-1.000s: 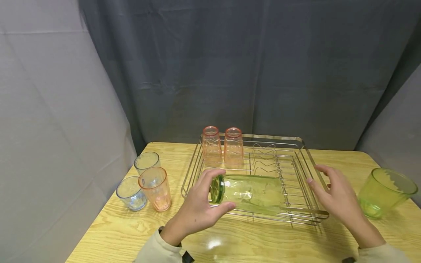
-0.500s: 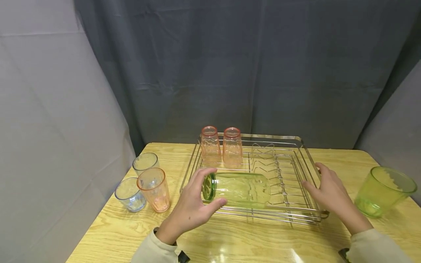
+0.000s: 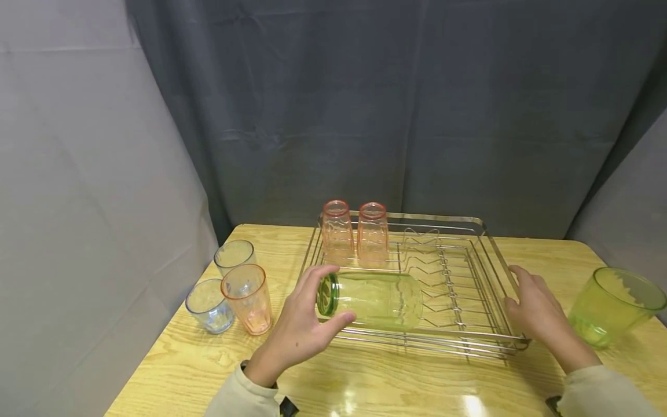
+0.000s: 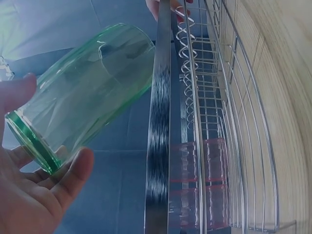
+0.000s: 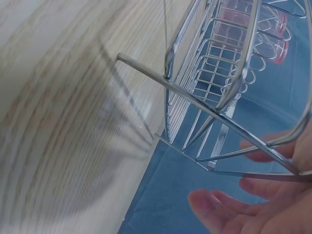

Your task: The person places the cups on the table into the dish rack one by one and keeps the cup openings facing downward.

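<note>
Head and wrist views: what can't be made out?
Head: base detail of the transparent green tumbler, too small.
Head: most fingers of the left hand, hidden by the hand itself.
Head: bottom of the clear grey-rimmed tumbler, hidden by the transparent orange tumbler.
Right wrist: right hand, cut off by right and bottom edges.

Green tumbler (image 3: 377, 301): translucent yellow-green, deepening to bottle green at its thick base. Two pink tumblers (image 3: 339, 240): clear salmon, each ringed in a stronger red at the top. Rack (image 4: 160, 122): silvery metal, its flat band streaked dark and light. Orange tumbler (image 3: 253, 310): pale tint, brighter orange rim. Blue tumbler (image 3: 217, 315): light tint, deeper blue rim. Wide cup (image 3: 599, 313): lime green. Table (image 3: 417, 382): yellow, with fine wood grain. Rear curtain (image 3: 333, 116): plain slate grey. Left curtain (image 3: 78, 202): plain, paler grey. Sleeves (image 3: 247, 397): light beige, unpatterned.
</note>
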Tool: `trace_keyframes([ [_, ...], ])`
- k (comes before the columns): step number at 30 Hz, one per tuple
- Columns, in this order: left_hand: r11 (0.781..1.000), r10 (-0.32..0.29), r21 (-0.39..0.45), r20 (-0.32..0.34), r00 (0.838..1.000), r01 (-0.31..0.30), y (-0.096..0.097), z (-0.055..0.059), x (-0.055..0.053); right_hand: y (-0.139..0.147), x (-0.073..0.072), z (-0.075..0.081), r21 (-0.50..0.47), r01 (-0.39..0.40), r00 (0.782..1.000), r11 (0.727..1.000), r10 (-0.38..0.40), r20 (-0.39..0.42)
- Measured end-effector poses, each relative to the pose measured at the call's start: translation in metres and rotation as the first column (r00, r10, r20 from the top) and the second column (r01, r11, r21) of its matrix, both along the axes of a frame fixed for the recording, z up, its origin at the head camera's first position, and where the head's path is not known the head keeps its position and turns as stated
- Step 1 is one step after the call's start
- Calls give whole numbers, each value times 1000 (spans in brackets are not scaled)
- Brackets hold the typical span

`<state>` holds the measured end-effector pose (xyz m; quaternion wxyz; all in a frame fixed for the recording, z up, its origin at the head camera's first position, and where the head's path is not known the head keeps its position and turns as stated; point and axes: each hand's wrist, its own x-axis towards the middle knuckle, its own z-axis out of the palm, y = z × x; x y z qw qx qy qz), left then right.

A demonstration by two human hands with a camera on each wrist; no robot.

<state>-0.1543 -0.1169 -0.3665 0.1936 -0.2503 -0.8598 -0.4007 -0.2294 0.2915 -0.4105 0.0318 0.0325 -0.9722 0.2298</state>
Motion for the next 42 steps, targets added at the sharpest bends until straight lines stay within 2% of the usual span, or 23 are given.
trace_keyframes([
  [6,999,44,-2,13,999,-44,-4,1,-4,-1,2,-3,-1,-3,1000,1000,3,-3],
  [13,996,86,2,20,996,-86,-8,0,-7,-15,6,0,-11,-35,999,999,35,-30],
  [17,993,118,1,19,993,-118,-12,1,-9,-22,11,0,19,-11,996,1000,13,-84],
  [20,988,157,6,20,987,-157,-16,3,-13,-27,9,1,35,-6,989,999,11,-146],
  [22,984,176,4,27,984,-177,-18,3,-15,-29,8,1,46,-8,987,999,16,-159],
  [24,982,186,-5,36,982,-186,-19,3,-19,-29,7,1,55,-9,990,998,17,-139],
  [28,981,192,-21,46,980,-192,-23,3,-24,-25,7,2,70,-34,999,997,36,-34],
  [32,979,204,-28,50,978,-202,-27,1,-29,-24,7,3,79,-47,998,996,44,42],
  [42,968,230,-111,46,972,-224,-29,8,-46,-23,9,3,82,-14,998,997,8,63],
])
